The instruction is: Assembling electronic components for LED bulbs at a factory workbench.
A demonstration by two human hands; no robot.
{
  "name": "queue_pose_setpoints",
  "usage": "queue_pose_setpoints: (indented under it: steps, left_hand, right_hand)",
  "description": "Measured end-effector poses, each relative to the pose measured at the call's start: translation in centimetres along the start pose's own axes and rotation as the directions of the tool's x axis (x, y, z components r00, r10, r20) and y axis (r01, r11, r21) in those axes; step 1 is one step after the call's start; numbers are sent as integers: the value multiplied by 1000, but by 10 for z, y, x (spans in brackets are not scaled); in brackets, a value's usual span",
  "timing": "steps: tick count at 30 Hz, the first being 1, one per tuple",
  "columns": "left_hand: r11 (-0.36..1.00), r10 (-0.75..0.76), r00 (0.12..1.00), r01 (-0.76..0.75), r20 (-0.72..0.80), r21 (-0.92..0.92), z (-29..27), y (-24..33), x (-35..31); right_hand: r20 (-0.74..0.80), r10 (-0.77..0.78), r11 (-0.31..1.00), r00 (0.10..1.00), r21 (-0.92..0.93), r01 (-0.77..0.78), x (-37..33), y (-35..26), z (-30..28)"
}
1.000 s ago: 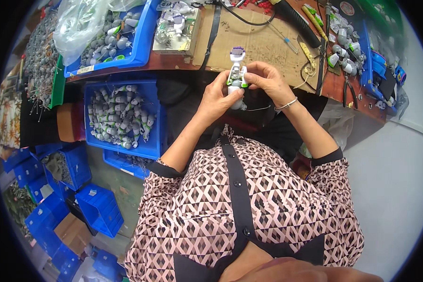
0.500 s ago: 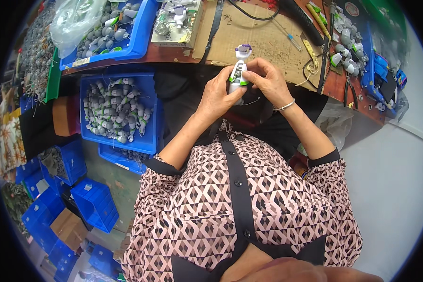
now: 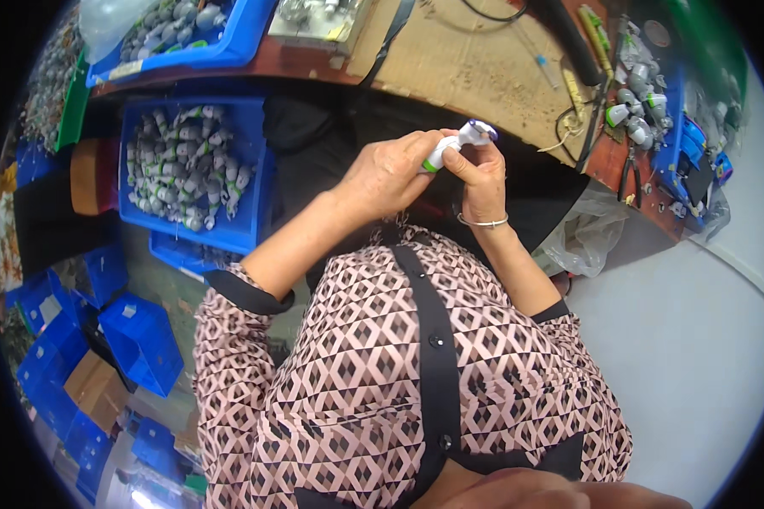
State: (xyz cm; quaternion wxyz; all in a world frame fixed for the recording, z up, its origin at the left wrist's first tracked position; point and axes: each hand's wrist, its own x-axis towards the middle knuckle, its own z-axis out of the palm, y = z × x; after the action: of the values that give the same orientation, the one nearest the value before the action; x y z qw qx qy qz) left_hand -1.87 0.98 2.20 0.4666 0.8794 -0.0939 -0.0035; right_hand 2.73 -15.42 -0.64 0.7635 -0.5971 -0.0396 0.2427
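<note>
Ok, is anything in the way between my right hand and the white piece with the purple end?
Nothing visible: your right hand already touches the white piece directly. Your left hand holds its lower end, hiding part of it.

The piece [image 3: 444,151] is white, green and purple; the shirt [image 3: 356,356] diamond-patterned pink.

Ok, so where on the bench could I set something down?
On the cardboard beyond the white toy piece you hold: bare but for specks, between the black strip and the blue-marked stick. Crowded: the bench's right end, with grey-and-white parts and pliers.
</note>
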Motion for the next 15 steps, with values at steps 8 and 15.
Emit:
queue_pose_setpoints:
  steps: [8,15]
  left_hand:
    - [995,61,970,-39,235,-97,5,-26,-40]
    - [976,27,998,-38,51,216,35,-21,-52]
  right_hand:
    - [419,-24,690,908,-650,318,-8,-11,-22]
    - [418,129,660,899,-713,237,-21,-1,-25]
